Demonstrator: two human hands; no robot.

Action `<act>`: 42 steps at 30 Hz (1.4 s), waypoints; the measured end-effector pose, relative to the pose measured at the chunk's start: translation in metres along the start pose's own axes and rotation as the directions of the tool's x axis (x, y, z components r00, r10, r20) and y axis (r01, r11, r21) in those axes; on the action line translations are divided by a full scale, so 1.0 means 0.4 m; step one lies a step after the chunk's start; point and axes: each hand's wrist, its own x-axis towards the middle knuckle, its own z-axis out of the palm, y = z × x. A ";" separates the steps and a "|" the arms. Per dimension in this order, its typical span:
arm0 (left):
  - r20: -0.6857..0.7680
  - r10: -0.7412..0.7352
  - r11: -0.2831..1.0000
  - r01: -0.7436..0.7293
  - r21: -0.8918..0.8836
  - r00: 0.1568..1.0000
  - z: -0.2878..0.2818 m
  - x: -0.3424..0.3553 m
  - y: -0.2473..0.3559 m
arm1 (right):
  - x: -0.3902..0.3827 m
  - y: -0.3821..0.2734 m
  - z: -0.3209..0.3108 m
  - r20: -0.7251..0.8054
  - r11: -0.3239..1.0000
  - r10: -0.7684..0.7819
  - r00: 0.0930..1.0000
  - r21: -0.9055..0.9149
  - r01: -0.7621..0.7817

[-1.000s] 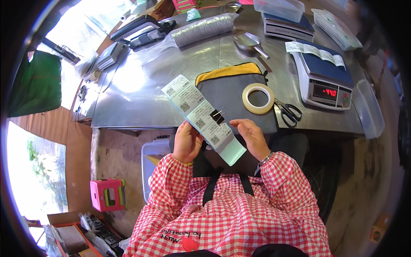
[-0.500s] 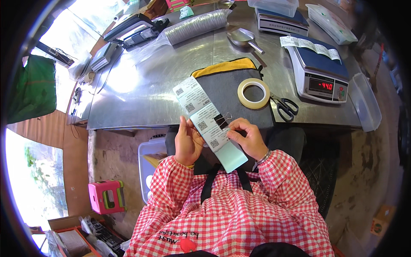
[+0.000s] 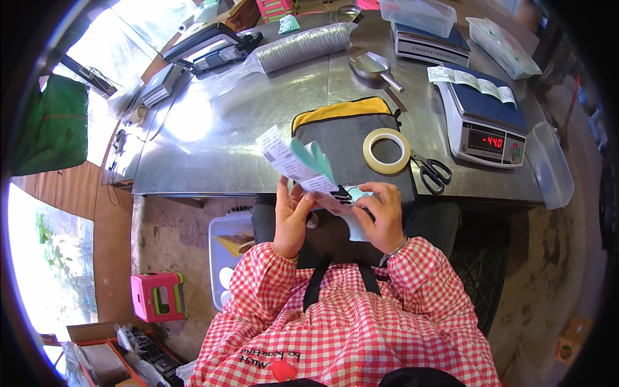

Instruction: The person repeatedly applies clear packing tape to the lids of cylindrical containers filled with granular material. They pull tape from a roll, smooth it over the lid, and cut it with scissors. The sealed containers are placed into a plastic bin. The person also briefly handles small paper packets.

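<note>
We hold a long strip of printed labels [image 3: 303, 169] just past the near edge of the steel table [image 3: 213, 148], above our lap. Our left hand [image 3: 291, 216] pinches the strip's lower part between thumb and curled fingers; our right hand [image 3: 382, 216] is closed on the strip's near end, where a pale teal backing [image 3: 356, 213] shows under the fingers. The strip is white paper with dark print, and its far end bends over to show the teal underside.

The table's left half lies bare and shiny, with open room there. Just beyond our hands a grey pad with a yellow edge [image 3: 345, 132] lies flat, a ring of pale tape [image 3: 387, 150] resting on it. Black-handled scissors [image 3: 433, 171] lie right of the tape, close to the near edge. Farther right stands a white scale with a red display [image 3: 485, 122], another label strip draped over its far side.
</note>
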 end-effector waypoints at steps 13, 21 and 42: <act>0.050 0.104 0.964 -0.088 -0.252 0.993 -0.038 -0.013 0.024 | -0.022 0.006 -0.006 -0.047 0.989 -0.115 0.992 -0.101 0.110; 0.350 0.286 0.869 -0.395 0.297 0.892 0.009 -0.051 0.045 | -0.047 0.021 0.010 -0.036 0.963 0.149 0.988 0.233 -0.136; 0.648 0.213 0.536 -0.642 0.549 0.732 0.097 -0.103 0.026 | -0.192 0.027 0.054 0.232 0.850 0.331 0.915 0.348 -0.396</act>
